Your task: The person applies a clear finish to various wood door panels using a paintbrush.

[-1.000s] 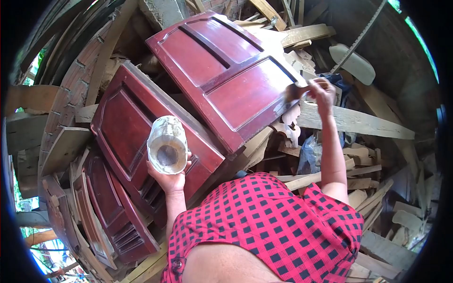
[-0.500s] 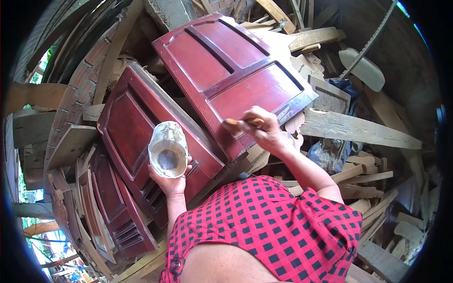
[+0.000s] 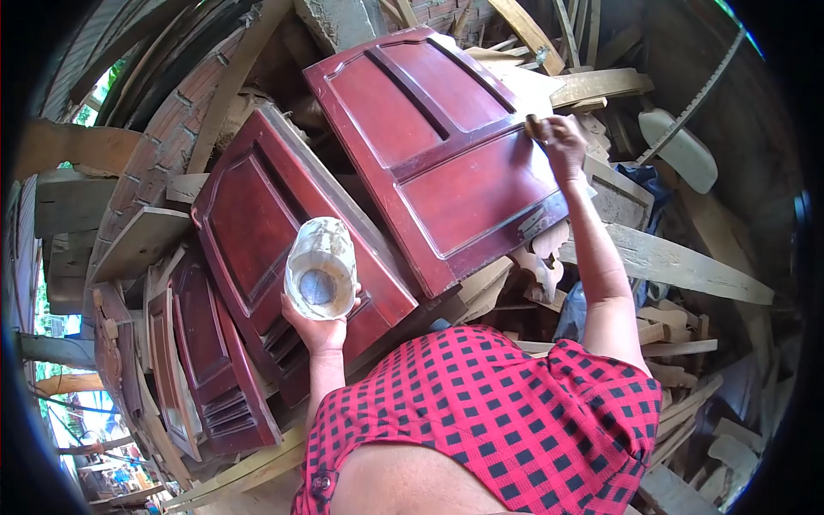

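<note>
My left hand (image 3: 319, 330) is wrapped round the lower part of a stained, whitish cut-off plastic container (image 3: 323, 253). The container tilts so its open mouth faces me, with a little greyish stuff at the bottom. My right hand (image 3: 563, 151) is closed on a small brush (image 3: 536, 129), whose dark end is at the right edge of a glossy red-brown wooden door panel (image 3: 476, 193). Fingers hide most of the brush's handle. Behind the container leans a second red-brown panel (image 3: 245, 227), its lower right corner near my left hand.
More panels (image 3: 210, 360) lean at the lower left beside a brick wall (image 3: 163, 142). A long pale plank (image 3: 678, 262) juts out at the right. Wood offcuts (image 3: 687, 395) are heaped below it, and a toothed saw blade (image 3: 699, 99) slants at the upper right.
My right hand has moved up and right with the brush, from the panel's lower part to its right edge. The left hand still holds the container; the whole view has shifted slightly.
</note>
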A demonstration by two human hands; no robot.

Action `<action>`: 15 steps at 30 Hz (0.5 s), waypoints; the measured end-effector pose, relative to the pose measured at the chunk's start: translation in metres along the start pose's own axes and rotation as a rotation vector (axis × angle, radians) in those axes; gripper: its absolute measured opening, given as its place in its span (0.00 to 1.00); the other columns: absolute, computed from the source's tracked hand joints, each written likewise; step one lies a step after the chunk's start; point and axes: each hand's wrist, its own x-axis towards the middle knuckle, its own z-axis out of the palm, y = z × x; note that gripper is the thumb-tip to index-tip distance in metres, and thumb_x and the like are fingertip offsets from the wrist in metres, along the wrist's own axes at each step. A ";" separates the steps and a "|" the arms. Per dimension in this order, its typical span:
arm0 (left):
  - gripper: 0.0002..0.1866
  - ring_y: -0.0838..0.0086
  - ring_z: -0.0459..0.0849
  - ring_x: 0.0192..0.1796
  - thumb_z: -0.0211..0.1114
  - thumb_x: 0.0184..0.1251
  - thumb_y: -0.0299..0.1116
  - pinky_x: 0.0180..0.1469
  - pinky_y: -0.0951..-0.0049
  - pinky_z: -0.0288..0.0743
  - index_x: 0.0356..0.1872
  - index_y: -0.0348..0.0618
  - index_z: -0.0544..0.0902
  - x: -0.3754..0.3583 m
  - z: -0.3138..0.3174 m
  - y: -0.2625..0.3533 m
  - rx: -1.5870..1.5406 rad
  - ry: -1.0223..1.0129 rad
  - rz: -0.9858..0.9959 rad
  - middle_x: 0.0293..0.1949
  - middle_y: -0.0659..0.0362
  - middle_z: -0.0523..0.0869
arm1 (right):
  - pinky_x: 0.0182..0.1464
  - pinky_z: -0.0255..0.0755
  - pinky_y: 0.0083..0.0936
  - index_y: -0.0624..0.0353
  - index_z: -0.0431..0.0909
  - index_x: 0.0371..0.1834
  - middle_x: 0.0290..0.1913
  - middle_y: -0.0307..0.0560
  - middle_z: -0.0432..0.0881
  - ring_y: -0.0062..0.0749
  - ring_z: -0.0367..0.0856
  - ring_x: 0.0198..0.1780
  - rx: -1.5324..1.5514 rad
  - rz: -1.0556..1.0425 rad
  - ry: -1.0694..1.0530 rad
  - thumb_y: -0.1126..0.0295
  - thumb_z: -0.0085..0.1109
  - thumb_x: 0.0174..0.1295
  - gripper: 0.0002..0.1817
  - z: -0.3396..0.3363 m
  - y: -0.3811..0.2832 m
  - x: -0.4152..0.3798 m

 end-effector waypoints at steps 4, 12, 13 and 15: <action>0.37 0.47 0.85 0.35 0.42 0.61 0.64 0.26 0.59 0.83 0.57 0.42 0.71 0.000 0.000 0.004 -0.004 -0.008 -0.007 0.43 0.47 0.83 | 0.35 0.76 0.26 0.53 0.82 0.37 0.35 0.48 0.83 0.30 0.83 0.33 -0.236 -0.245 -0.197 0.62 0.63 0.59 0.08 0.045 -0.056 -0.057; 0.38 0.47 0.85 0.36 0.42 0.60 0.66 0.27 0.58 0.83 0.58 0.42 0.70 -0.001 0.001 0.005 0.046 0.039 -0.010 0.44 0.47 0.82 | 0.36 0.74 0.16 0.63 0.79 0.37 0.32 0.41 0.82 0.19 0.80 0.34 0.960 0.210 -0.644 0.71 0.62 0.61 0.07 0.098 -0.145 -0.103; 0.38 0.48 0.85 0.36 0.41 0.60 0.66 0.27 0.58 0.83 0.58 0.43 0.70 0.000 -0.001 0.004 0.032 0.021 -0.021 0.44 0.48 0.82 | 0.34 0.74 0.16 0.62 0.80 0.38 0.32 0.41 0.82 0.19 0.80 0.32 0.893 0.311 -0.626 0.70 0.62 0.60 0.07 0.099 -0.136 -0.094; 0.38 0.48 0.85 0.36 0.41 0.60 0.66 0.27 0.59 0.83 0.58 0.43 0.70 0.004 -0.005 0.003 0.008 0.028 -0.006 0.44 0.48 0.83 | 0.32 0.74 0.17 0.60 0.80 0.38 0.31 0.42 0.83 0.21 0.81 0.29 0.783 0.413 -0.540 0.68 0.64 0.58 0.08 0.097 -0.110 -0.070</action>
